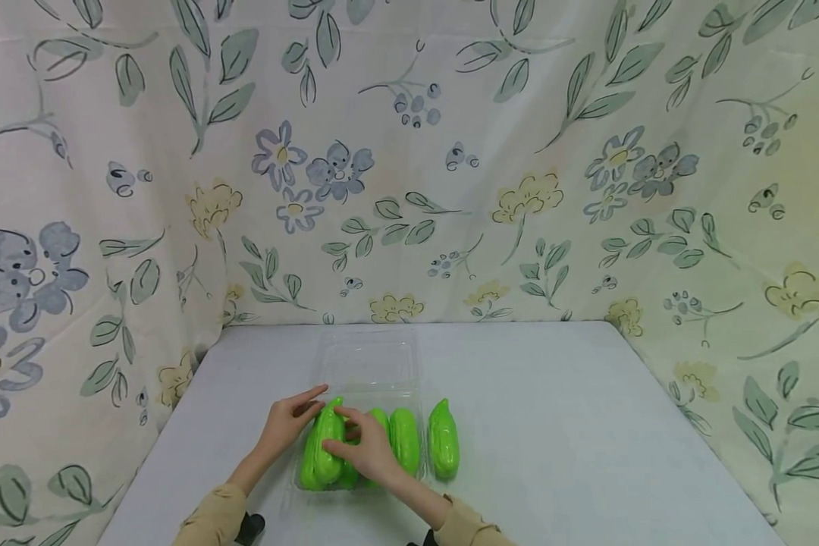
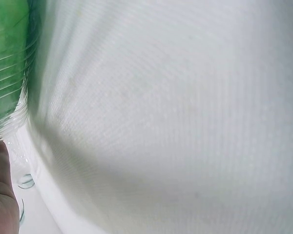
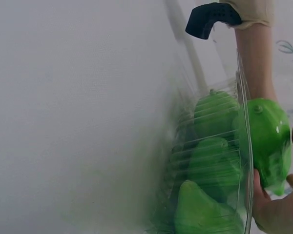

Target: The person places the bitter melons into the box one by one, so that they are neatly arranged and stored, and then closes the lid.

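Observation:
A clear plastic clamshell box (image 1: pixel 422 413) lies on the table with its lid (image 1: pixel 368 358) folded back. Inside are several glossy green, elongated fruit-like pieces (image 1: pixel 405 440) with pointed ends. My right hand (image 1: pixel 371 451) holds one such green fruit (image 1: pixel 329 455) between thumb and fingers, above another at the box's left side; the right wrist view also shows this held fruit (image 3: pixel 267 131) above the rim. At the box's left edge, my left hand (image 1: pixel 290 418) has its fingers extended near the held fruit's tip. In the left wrist view, a finger (image 2: pixel 2 163) touches the ribbed wall.
One more green fruit (image 1: pixel 444 440) lies on the white table (image 1: pixel 553 440) just right of the box. A floral cloth (image 1: pixel 409 189) hangs behind the table and along both sides. Dark wrist mounts (image 1: pixel 249 528) sit by the sleeves.

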### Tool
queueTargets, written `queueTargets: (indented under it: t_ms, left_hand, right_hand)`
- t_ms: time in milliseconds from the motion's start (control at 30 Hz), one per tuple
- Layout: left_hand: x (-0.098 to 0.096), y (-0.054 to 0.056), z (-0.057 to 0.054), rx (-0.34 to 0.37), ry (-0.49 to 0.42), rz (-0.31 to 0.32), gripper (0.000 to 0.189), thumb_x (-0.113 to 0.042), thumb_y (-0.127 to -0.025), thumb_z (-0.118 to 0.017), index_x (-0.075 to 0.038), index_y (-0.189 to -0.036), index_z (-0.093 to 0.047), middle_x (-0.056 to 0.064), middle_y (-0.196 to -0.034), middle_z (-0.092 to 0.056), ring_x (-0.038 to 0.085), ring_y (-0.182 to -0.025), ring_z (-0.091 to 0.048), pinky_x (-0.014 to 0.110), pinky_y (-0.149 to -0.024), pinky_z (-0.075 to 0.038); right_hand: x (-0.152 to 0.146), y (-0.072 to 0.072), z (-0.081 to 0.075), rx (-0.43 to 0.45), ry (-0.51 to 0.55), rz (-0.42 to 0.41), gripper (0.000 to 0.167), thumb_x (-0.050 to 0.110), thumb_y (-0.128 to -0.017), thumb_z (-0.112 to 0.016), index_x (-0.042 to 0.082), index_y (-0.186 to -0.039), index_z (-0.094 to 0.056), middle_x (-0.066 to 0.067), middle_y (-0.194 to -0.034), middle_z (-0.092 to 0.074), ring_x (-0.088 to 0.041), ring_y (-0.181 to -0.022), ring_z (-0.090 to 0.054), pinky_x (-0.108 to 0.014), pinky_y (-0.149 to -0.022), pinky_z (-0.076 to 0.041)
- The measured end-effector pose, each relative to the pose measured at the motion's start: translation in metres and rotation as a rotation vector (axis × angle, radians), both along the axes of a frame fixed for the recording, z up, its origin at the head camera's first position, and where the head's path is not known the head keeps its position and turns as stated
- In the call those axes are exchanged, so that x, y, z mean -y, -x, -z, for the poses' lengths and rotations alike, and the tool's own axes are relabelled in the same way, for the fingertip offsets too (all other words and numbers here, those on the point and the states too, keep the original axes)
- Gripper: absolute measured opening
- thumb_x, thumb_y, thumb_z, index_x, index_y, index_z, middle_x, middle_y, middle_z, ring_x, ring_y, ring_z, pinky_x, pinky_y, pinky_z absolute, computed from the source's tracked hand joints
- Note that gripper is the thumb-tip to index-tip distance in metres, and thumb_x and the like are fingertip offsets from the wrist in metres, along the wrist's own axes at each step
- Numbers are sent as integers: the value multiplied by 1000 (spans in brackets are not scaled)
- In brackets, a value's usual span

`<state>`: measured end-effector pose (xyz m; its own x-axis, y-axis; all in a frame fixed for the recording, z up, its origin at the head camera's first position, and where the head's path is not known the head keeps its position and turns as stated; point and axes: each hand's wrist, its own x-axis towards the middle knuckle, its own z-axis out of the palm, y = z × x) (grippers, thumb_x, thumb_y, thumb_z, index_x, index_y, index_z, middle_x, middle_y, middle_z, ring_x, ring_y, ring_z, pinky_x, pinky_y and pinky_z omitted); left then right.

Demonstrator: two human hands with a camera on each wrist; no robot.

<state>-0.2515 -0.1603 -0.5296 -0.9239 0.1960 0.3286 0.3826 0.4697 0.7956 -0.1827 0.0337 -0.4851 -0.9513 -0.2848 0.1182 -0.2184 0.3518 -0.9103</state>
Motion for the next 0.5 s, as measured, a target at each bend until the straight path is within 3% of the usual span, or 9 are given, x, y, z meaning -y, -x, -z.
queueTargets:
  t_ms: [267, 500]
  left_hand:
    - [1, 1, 1, -17, -8, 20, 35, -11, -90, -64, -5, -125, -62, 13, -120, -66, 17, -96, -70, 14, -78, -52]
    - [1, 1, 1, -5, -13, 17, 36, -13, -91, -64, -6, -126, -62, 13, -121, -66, 17, -96, -70, 16, -78, -53]
  right_hand:
    - [-1, 0, 1, -12, 30, -4, 54, 28, -85, -72, 8, -132, -55, -16, -117, -61, -27, -91, -65, -21, -70, -52]
    - [-5, -4, -1, 13, 20, 12, 54, 29, -84, -72, 9, -131, -56, -14, -117, -62, -23, -90, -65, -22, -69, -53]
